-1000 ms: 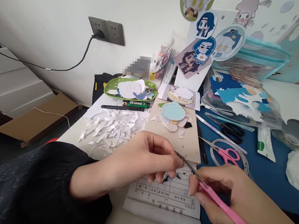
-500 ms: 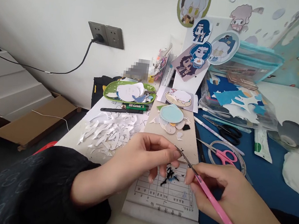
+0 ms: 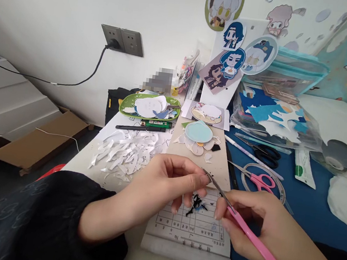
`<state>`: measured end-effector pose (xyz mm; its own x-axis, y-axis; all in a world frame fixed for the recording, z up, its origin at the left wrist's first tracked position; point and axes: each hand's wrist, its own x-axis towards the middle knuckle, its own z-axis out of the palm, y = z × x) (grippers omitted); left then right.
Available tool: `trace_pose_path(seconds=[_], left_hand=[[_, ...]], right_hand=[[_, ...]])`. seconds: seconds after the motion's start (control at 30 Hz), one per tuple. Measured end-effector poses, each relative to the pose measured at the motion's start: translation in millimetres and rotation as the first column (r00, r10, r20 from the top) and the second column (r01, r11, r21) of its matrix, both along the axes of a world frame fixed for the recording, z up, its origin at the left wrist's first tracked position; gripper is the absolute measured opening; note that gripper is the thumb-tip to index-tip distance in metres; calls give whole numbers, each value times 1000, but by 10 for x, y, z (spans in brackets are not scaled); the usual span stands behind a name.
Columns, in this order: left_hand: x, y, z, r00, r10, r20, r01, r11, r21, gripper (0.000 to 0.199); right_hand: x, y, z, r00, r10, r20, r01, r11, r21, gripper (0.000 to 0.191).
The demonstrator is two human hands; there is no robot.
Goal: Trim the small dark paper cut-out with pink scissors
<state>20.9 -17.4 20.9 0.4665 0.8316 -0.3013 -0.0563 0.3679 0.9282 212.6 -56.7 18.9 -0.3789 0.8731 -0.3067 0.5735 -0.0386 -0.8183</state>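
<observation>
Left side of the tabletop: a pile of white paper scraps [image 3: 122,153] lies loose near the left edge. The left sleeve [image 3: 63,213] is just beside it; a sideways sweep of that arm could carry scraps over the edge.

Middle: the left hand [image 3: 172,185] is raised over the far left part of an open booklet [image 3: 191,234], thumb and forefinger pinched close together, the other fingers loosely bent. Whether a piece sits in that pinch cannot be told. Below, dark clippings [image 3: 195,205] lie loose on the page; a dropped wrist or a tilted page could scatter them.

Right of this, the pink scissors [image 3: 256,241] are held in the air across the booklet's right edge, blade tips at the left fingertips. This is the chief hazard: a slip could nick the thumb or spoil whatever is pinched. Whether the blades are parted cannot be told.

The right hand [image 3: 251,217] has its fingers curled around the handle. Just beyond lie spare scissors [image 3: 261,182]; a careless knuckle could knock them.
</observation>
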Motion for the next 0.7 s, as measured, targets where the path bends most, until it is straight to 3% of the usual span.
trace_pose_path(seconds=[0.17,0.5,0.7], left_hand=[[-6,-13,19,1000,-28,-4,28,999,-20,15],[-5,-14,29,999,-43,-14,42,998,-54,15],[-7,-11,26,1000,-27,-9,26,999,-41,15]], right_hand=[[-12,-4,61,994,11,-109,-23,994,-109,7],[-57,-11,71,992,6,-122,-22,991,-133,13],[-38,-43,-24,999,7,-43,-8,999,-31,15]])
